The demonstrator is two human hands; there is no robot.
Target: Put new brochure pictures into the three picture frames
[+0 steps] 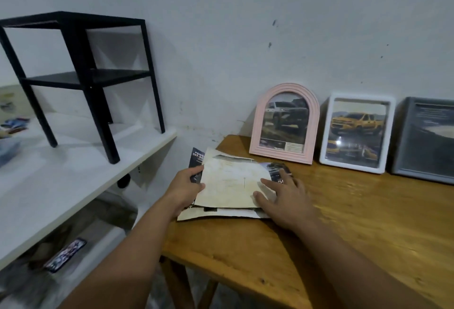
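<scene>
At centre, the left hand (188,187) pinches a stack of glossy brochure sheets (231,185) on the wooden desk (344,222); the right hand (282,200) presses flat, fingers spread. Readable print: "POWE… OFF-RO…". At right stand an arched pink frame (285,123), a white frame (357,133) and a grey frame (425,140).

I had both bare forearms reaching forward. My left hand (187,185) gripped the left edge of the cream paper stack (231,185), thumb on top; my right hand (282,198) lay flat, fingers spread.
</scene>
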